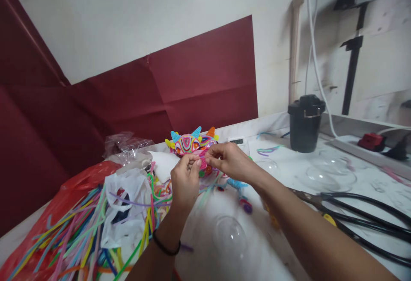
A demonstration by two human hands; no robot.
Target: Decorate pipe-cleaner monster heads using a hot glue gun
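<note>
Between my two hands is a pink pipe cleaner piece [203, 160], pinched from both sides at the middle of the table. My left hand [186, 178] has thumb and fingers pressed together on its left end. From the right, my right hand [229, 159] grips the other end with bent fingertips. Just behind them sits a colourful pipe cleaner animal head [186, 143] with blue horns and orange eyes. An orange horn [211, 132] shows beside it. My fingers hide part of the pink piece and the lower part of the head.
Loose pipe cleaners [80, 229] lie on a red plastic bag [86, 178] at left, beside a white plastic bag [128, 225]. Black-handled scissors [359, 217], clear plastic domes [229, 234] and a black lidded cup [306, 125] are at right. A power strip [349, 144] runs behind.
</note>
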